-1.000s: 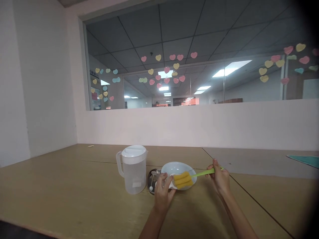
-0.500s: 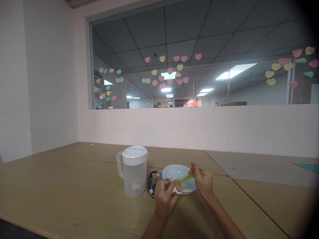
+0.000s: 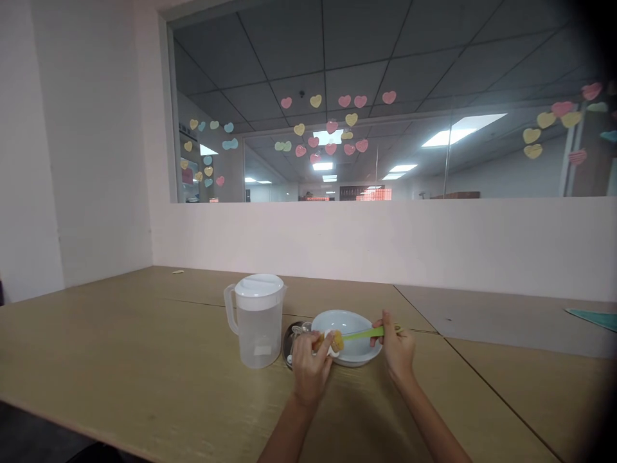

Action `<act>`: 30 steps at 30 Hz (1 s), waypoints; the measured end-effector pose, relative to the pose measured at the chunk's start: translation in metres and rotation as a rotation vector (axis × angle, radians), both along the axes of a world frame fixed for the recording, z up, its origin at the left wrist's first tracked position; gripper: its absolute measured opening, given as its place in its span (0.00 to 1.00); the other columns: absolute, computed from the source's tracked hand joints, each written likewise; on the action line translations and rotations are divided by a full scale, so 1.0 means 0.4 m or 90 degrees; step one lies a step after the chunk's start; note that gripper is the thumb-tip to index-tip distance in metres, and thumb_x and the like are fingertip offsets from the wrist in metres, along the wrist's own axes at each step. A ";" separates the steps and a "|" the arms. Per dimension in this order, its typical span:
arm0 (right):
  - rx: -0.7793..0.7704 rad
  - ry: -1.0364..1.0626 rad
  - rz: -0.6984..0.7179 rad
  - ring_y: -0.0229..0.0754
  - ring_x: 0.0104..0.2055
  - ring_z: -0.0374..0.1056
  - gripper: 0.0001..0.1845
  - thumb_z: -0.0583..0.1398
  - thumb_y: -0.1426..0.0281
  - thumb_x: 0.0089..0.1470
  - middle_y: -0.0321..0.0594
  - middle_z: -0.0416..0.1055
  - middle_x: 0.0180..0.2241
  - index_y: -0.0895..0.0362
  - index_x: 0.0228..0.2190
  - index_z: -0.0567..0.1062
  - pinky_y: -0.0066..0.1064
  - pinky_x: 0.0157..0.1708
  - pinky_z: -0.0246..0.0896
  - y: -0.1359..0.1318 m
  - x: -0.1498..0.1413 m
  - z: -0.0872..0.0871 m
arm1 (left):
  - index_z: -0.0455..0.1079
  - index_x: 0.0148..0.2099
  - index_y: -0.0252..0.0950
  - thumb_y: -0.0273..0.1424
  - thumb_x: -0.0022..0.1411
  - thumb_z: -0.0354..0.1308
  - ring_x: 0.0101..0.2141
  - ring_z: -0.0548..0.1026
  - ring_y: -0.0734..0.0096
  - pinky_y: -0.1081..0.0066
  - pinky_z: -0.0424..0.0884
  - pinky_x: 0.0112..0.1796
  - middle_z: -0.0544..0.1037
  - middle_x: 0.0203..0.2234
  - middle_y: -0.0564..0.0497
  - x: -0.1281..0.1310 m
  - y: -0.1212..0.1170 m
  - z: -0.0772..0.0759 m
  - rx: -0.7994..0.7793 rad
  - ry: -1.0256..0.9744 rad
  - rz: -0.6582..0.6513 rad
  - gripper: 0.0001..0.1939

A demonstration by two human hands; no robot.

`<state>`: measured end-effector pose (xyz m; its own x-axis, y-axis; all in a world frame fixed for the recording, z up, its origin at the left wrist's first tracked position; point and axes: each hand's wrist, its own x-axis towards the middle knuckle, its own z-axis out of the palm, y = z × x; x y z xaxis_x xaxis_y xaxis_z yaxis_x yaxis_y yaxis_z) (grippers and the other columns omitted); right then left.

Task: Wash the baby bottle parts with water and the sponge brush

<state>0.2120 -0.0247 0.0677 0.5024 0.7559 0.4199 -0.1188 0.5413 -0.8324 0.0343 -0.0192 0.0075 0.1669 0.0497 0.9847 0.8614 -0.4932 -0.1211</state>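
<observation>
My left hand (image 3: 309, 366) is closed around a small white item (image 3: 331, 344) held over the near rim of a pale blue bowl (image 3: 354, 350). My right hand (image 3: 396, 346) grips the green handle of a sponge brush (image 3: 359, 334). The brush's yellow sponge head (image 3: 337, 340) is pushed partly into the white item. A clear plastic pitcher with a white lid (image 3: 256, 318) stands just left of the bowl. A round metal lid-like object (image 3: 291, 337) lies between pitcher and bowl.
The wooden table (image 3: 144, 360) runs to a white half wall with a glass window carrying paper hearts (image 3: 332, 128). A teal cloth (image 3: 595, 317) lies at the far right. A seam divides the table sections at right.
The sponge head was out beside the bowl a second ago; my right hand has since pushed it left into the white item and drawn it partly back. The view tilted slightly.
</observation>
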 end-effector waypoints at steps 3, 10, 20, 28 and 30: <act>-0.007 -0.005 0.070 0.34 0.11 0.57 0.28 0.63 0.45 0.38 0.30 0.58 0.08 0.59 0.16 0.71 0.25 0.14 0.50 0.009 -0.016 -0.016 | 0.70 0.50 0.41 0.24 0.57 0.57 0.39 0.72 0.64 0.64 0.71 0.40 0.73 0.36 0.45 -0.002 -0.008 0.012 0.021 0.021 -0.008 0.18; 0.021 0.249 -0.083 0.31 0.11 0.55 0.24 0.62 0.52 0.42 0.29 0.60 0.11 0.57 0.14 0.64 0.26 0.11 0.51 0.068 0.072 -0.027 | 0.70 0.51 0.43 0.21 0.59 0.55 0.42 0.73 0.62 0.61 0.69 0.43 0.76 0.38 0.46 0.004 -0.008 0.033 0.000 0.072 0.036 0.19; -0.107 0.299 -0.388 0.37 0.12 0.62 0.19 0.54 0.57 0.52 0.31 0.61 0.10 0.56 0.18 0.68 0.28 0.14 0.59 0.125 0.181 -0.129 | 0.71 0.49 0.43 0.20 0.60 0.52 0.46 0.72 0.61 0.56 0.64 0.50 0.77 0.42 0.47 -0.026 0.003 0.030 -0.007 0.057 0.073 0.18; -0.084 0.226 -0.341 0.39 0.17 0.67 0.21 0.59 0.53 0.48 0.34 0.66 0.11 0.58 0.20 0.72 0.28 0.23 0.67 0.129 0.157 -0.159 | 0.68 0.49 0.37 0.33 0.56 0.61 0.40 0.74 0.61 0.58 0.62 0.47 0.78 0.40 0.45 0.000 -0.034 0.034 -0.038 -0.059 0.014 0.17; -0.059 0.308 -0.281 0.39 0.16 0.68 0.22 0.58 0.51 0.48 0.34 0.67 0.13 0.57 0.20 0.70 0.30 0.23 0.69 0.135 0.154 -0.150 | 0.65 0.49 0.35 0.37 0.54 0.62 0.39 0.74 0.61 0.59 0.65 0.44 0.77 0.38 0.44 0.003 -0.035 0.028 -0.035 -0.105 -0.029 0.22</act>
<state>0.2737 0.0294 0.0076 0.8892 0.4573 0.0125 -0.2738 0.5539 -0.7863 0.0356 -0.0332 0.0186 0.0063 0.1007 0.9949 0.8442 -0.5338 0.0487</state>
